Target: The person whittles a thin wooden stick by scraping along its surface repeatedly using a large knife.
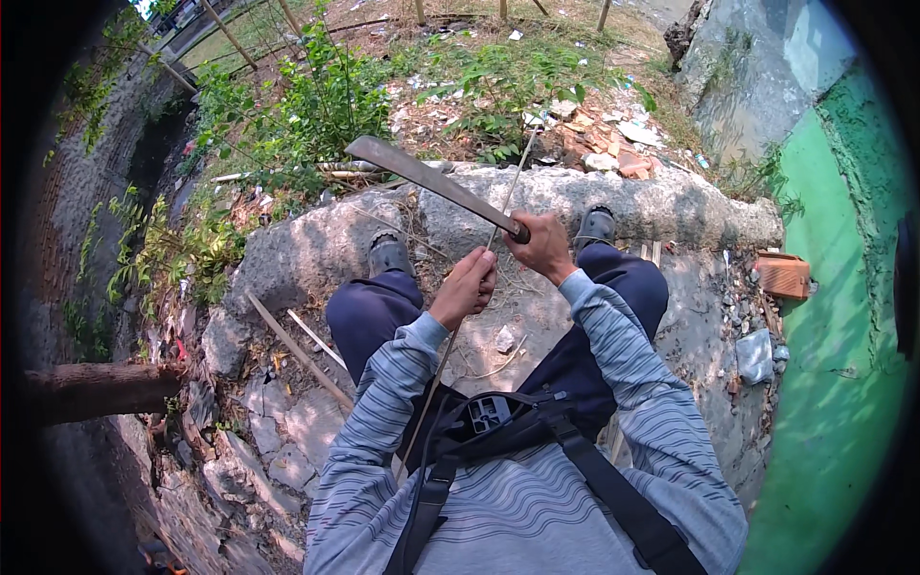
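Note:
My right hand [542, 247] is closed round the dark handle of a machete [422, 176]. Its long, broad blade points away to the upper left. Closer to me, my left hand [466, 287] pinches a thin, pale strip [519, 171], which looks like split bamboo or cane. The strip runs from beyond the blade, through my left fingers and down toward my lap. Blade and strip cross just in front of my right hand; whether the edge bites into it I cannot tell. My two hands are close together, between my spread knees.
A rough concrete ledge [594, 198] lies beyond my feet, with leafy plants [331, 101] and litter behind it. Long pale sticks [299, 353] lie to my left, near a log [105, 391]. An orange brick-like block [783, 276] sits by the green wall [815, 402] at right.

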`<state>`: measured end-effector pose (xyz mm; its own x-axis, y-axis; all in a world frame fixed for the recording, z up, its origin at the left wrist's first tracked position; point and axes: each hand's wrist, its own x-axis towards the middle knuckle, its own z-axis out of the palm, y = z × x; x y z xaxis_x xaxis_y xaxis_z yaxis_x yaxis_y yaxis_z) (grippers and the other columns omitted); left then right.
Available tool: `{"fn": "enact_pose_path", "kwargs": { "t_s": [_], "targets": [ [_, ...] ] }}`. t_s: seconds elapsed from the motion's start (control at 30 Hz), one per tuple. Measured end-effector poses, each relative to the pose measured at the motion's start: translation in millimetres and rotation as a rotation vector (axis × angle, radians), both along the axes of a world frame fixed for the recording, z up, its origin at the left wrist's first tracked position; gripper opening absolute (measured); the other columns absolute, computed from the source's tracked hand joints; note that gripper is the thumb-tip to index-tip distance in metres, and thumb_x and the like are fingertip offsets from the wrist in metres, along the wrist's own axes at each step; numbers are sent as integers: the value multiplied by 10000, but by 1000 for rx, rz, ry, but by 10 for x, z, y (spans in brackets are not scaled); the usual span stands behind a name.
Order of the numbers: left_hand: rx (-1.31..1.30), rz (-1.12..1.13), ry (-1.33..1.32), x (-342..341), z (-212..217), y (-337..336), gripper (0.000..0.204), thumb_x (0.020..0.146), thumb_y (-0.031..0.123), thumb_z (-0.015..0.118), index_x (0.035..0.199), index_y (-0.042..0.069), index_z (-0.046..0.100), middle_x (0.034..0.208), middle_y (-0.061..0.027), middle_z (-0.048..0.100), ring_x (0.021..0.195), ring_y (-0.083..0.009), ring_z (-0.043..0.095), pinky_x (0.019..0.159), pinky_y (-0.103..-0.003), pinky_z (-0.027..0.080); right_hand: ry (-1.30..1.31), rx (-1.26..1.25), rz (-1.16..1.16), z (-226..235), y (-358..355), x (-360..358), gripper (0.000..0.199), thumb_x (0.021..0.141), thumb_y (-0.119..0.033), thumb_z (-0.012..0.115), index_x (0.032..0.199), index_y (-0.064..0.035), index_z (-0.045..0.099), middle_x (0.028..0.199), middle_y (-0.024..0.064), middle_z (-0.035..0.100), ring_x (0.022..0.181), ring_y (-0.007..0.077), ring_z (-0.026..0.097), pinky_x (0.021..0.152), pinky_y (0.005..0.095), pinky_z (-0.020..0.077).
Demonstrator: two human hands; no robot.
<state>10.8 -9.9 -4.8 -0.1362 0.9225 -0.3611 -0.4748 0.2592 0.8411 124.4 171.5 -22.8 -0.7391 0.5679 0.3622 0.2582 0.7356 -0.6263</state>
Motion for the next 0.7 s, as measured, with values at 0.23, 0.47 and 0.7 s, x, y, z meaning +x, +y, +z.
{"fn": "enact_pose_path", "kwargs": {
  "t_s": [0.23, 0.47, 0.7],
  "targets": [
    [24, 54, -49, 97, 106, 31, 227, 1154, 347, 441, 1032, 158, 472, 651, 71, 340, 434, -43, 266, 376, -238, 188, -94, 50, 3, -46, -14, 21, 240, 784, -351, 805, 862, -142, 714, 684, 106, 692, 673, 373, 708, 610, 487, 552],
    [31, 13, -115, -25, 59, -12, 249, 1155, 342, 443, 1010, 143, 477, 617, 72, 310, 403, -50, 244, 357, -245, 184, -65, 53, 45, -31, -32, 20, 246, 788, -348, 809, 856, -134, 708, 661, 112, 680, 657, 363, 707, 605, 472, 548],
    [60, 117, 208, -8, -219, 54, 253, 1143, 323, 473, 997, 118, 502, 657, 70, 363, 469, -48, 312, 401, -247, 235, -71, 4, 73, -57, -110, 1, 255, 790, -335, 809, 855, -110, 707, 668, 126, 682, 658, 370, 706, 628, 473, 560]
  ]
}}
